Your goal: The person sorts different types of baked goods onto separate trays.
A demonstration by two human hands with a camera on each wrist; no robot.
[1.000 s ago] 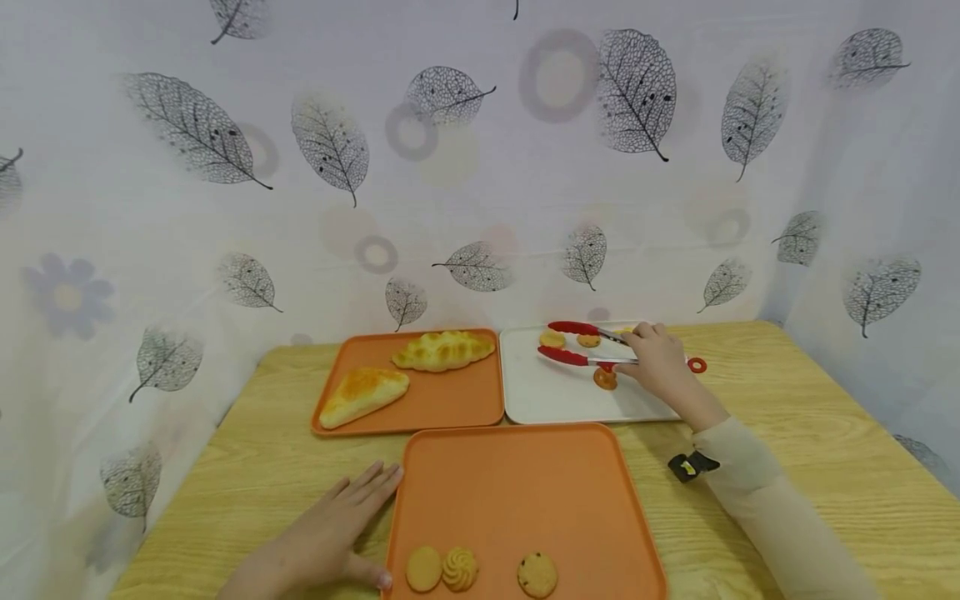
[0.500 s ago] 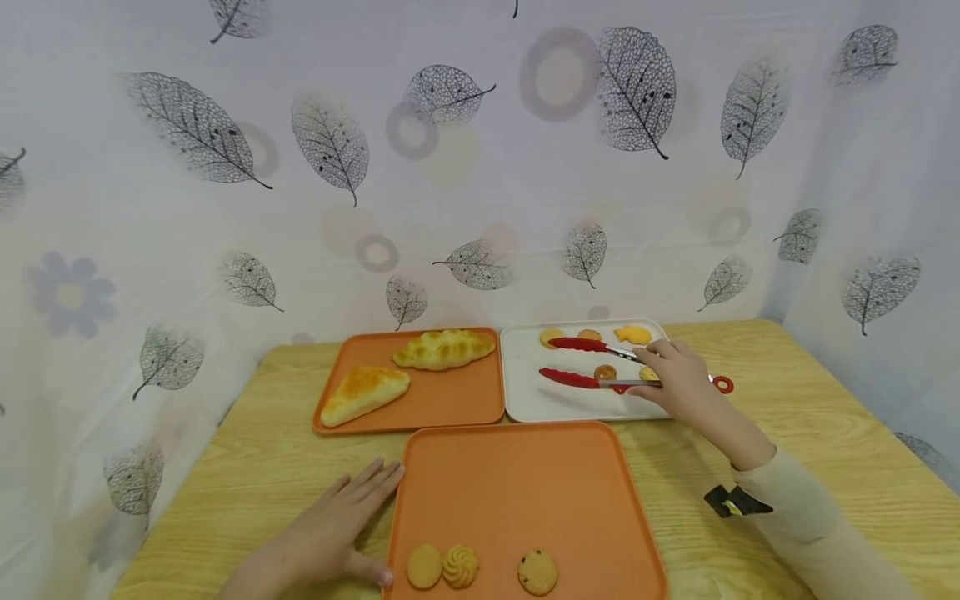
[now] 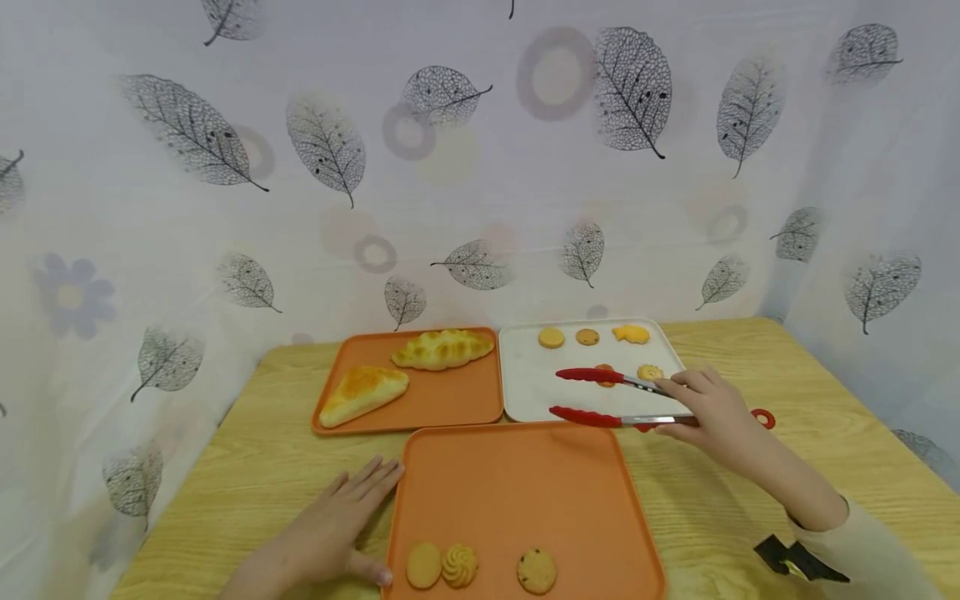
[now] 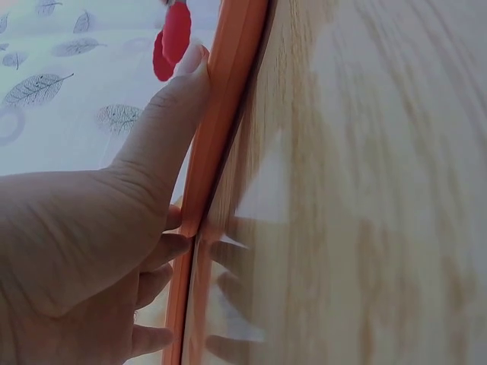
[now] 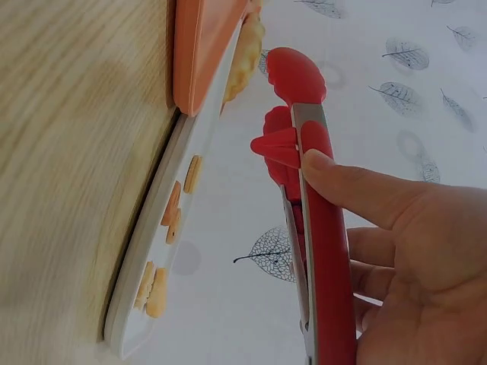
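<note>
My right hand [image 3: 723, 421] holds red-tipped metal tongs [image 3: 588, 416] above the near edge of the white tray [image 3: 528, 375]. In the right wrist view my thumb lies along the red grip of the tongs [image 5: 327, 258]. The two tips stand apart, with nothing between them. On the white tray are a round cookie [image 3: 551, 337], a small spotted cookie [image 3: 587, 337], a fish-shaped cracker [image 3: 632, 334] and a scalloped cookie [image 3: 650, 372]; a brown cookie is partly hidden behind the tongs. My left hand [image 3: 330, 525] rests with straight fingers against the left rim of the front orange tray [image 3: 517, 492].
Near the front tray's close edge lie a plain oval cookie [image 3: 424, 566], a swirled cookie [image 3: 460, 567] and a chocolate-chip cookie [image 3: 537, 571]. The back-left orange tray [image 3: 450, 400] bears a triangular pastry [image 3: 363, 394] and a long bread [image 3: 442, 350]. A leaf-patterned curtain [image 3: 480, 167] hangs behind the table.
My right hand has moved the tongs toward me and to the right, off the cookies on the white tray. The left hand has stayed in place.
</note>
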